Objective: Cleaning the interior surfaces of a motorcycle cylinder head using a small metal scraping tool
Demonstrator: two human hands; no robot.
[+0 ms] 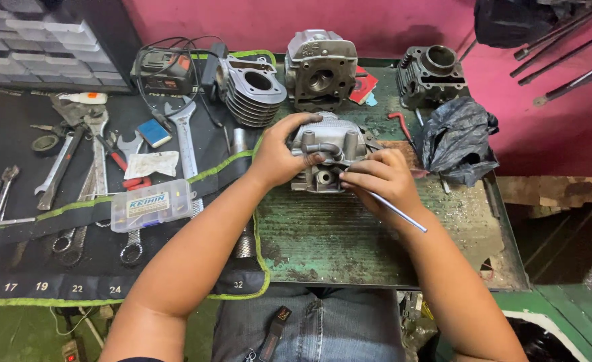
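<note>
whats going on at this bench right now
A person seated at a worn green metal workbench steadies a grey cast-metal engine cylinder head with the left hand. The right hand holds a thin silver metal rod with its tip at the head's front. Spanners lie on a black tool roll to the left; more grey engine parts sit behind.

Motorbike repair workshop: spanners [184, 137] lying on a black tool roll [54, 268], engine cylinders [250, 87] & heads sitting on a worn green surface [349, 248], parts drawers [47, 47] standing behind.
</note>
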